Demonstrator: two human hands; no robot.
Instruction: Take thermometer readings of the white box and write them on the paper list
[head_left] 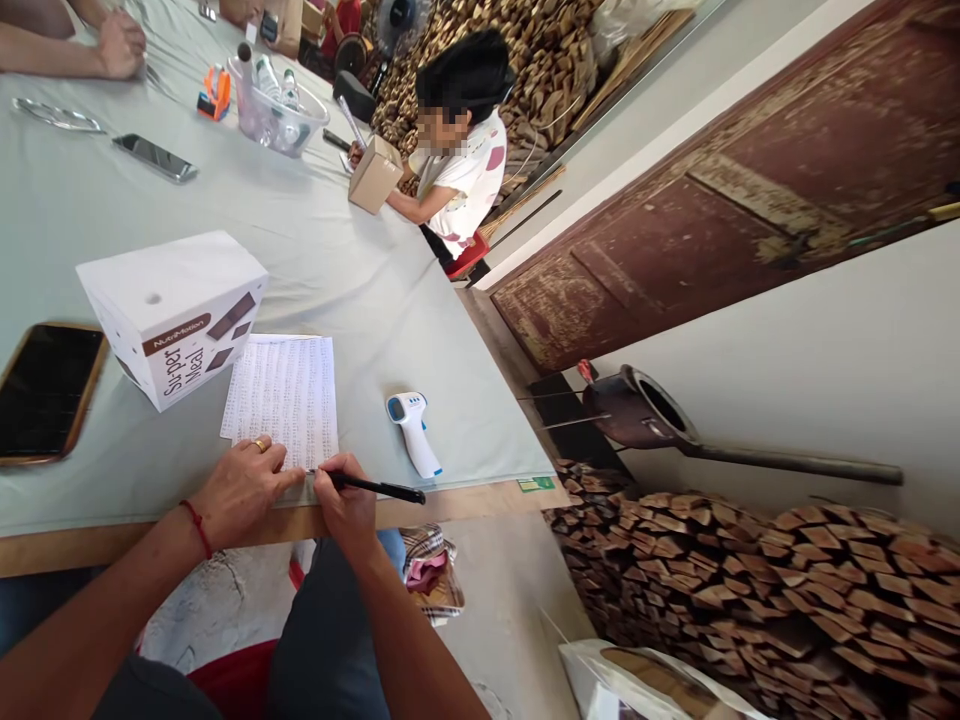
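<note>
Covering paper (pixel 281 390) partly: left fingers (pixel 289 479)

Toward nine o'clock, a white box (pixel 169 312) is showing white "NutriMotion" on a brown band (pixel 178 334) and, beneath, a larger "Super Meal". At the box's four o'clock, a sheet (pixel 285 395) is bearing dense rows of characters too small to read.

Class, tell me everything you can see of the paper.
The paper is a white sheet, dense with lines of dark writing too small to read. It lies flat on the pale cloth, beside the white box. The left hand rests on its near part; the pen, in the right hand, points at its near right part.
</note>
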